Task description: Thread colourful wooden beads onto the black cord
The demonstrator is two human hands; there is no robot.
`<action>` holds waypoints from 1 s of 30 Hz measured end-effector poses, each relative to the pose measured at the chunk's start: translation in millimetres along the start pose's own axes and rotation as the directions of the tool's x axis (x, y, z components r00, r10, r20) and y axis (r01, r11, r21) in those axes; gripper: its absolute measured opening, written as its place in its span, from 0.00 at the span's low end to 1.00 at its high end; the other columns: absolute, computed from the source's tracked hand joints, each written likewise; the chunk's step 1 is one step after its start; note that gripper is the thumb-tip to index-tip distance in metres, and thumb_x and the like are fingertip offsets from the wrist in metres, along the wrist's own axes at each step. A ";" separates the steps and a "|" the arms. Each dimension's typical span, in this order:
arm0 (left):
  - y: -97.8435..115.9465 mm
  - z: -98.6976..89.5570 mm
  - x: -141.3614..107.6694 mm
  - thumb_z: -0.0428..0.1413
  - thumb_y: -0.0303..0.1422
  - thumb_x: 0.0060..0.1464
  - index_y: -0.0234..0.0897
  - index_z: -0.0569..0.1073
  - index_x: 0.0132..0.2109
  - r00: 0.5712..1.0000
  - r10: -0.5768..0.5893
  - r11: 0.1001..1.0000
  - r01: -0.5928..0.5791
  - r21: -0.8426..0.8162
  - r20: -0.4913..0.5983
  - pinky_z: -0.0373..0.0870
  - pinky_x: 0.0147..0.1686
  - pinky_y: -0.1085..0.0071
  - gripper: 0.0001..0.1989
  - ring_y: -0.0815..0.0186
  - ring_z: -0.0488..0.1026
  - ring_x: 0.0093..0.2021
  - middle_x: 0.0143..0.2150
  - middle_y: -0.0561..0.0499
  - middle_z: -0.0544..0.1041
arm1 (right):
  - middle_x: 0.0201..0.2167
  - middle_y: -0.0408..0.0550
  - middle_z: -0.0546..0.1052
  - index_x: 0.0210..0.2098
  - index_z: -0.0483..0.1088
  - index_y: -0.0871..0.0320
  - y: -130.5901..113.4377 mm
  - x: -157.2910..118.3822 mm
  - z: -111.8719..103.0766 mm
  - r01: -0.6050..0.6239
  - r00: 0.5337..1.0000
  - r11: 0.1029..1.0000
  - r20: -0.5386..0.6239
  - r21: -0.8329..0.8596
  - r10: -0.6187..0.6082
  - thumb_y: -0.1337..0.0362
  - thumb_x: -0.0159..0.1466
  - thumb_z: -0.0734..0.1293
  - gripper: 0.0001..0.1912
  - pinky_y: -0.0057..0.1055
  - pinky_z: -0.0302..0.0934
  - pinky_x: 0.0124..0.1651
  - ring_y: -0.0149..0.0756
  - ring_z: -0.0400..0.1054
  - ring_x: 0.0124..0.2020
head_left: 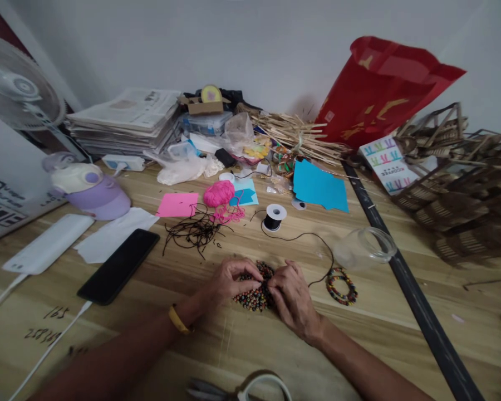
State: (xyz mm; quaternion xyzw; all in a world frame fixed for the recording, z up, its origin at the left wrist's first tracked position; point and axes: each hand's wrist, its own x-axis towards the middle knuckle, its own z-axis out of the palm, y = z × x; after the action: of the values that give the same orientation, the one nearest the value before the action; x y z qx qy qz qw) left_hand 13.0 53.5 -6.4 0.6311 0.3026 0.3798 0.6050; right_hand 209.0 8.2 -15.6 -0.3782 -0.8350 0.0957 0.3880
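Note:
A pile of small multicoloured beads point(250, 302) lies on the wooden table beneath my hands. Over its left side, my left hand point(229, 281) pinches thumb and forefinger together at what looks like a single bead, too small to see clearly. My right hand point(294, 303) is closed at the pile's right edge, its fingertips almost meeting the left ones. Thin black cord point(303, 236) runs from a white spool point(274, 217) round to the right hand, which grips it; the cord's end is hidden. Finished-looking bead bracelets point(341, 287) lie right of that hand.
A glass jar point(365, 248) lies on its side at right. Cut black cords point(194, 231), pink yarn point(219, 193) and blue paper point(320, 186) lie behind. At left is a phone point(119, 266); scissors point(209, 389) and a tape roll point(265, 379) are at the near edge.

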 end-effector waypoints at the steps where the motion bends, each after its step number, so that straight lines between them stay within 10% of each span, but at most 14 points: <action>1: -0.2 -0.1 0.2 0.64 0.37 0.46 0.31 0.78 0.30 1.000 0.003 1.000 -0.003 0.003 0.002 0.67 0.38 0.70 0.11 0.66 0.72 0.34 0.30 0.47 0.75 | 0.31 0.46 0.70 0.37 0.64 0.55 -0.2 0.1 -0.1 -0.003 1.000 1.000 -0.004 0.000 0.003 0.72 0.65 0.58 0.07 0.48 0.52 0.56 0.36 0.65 0.35; 30: -4.9 2.0 -2.8 0.64 0.34 0.45 0.30 0.75 0.31 0.997 -0.056 0.998 0.057 -0.033 0.045 0.66 0.38 0.71 0.11 0.67 0.71 0.34 0.31 0.48 0.74 | 0.32 0.46 0.72 0.38 0.66 0.57 -1.0 0.6 0.5 0.054 0.999 0.998 0.005 0.025 -0.054 0.71 0.66 0.59 0.05 0.49 0.52 0.57 0.36 0.66 0.36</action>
State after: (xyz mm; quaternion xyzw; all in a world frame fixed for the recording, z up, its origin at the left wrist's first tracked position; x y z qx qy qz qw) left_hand 13.5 50.5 -11.6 0.6201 0.3004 0.3535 0.6326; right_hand 207.8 8.0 -15.1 -0.3502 -0.8447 0.0967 0.3930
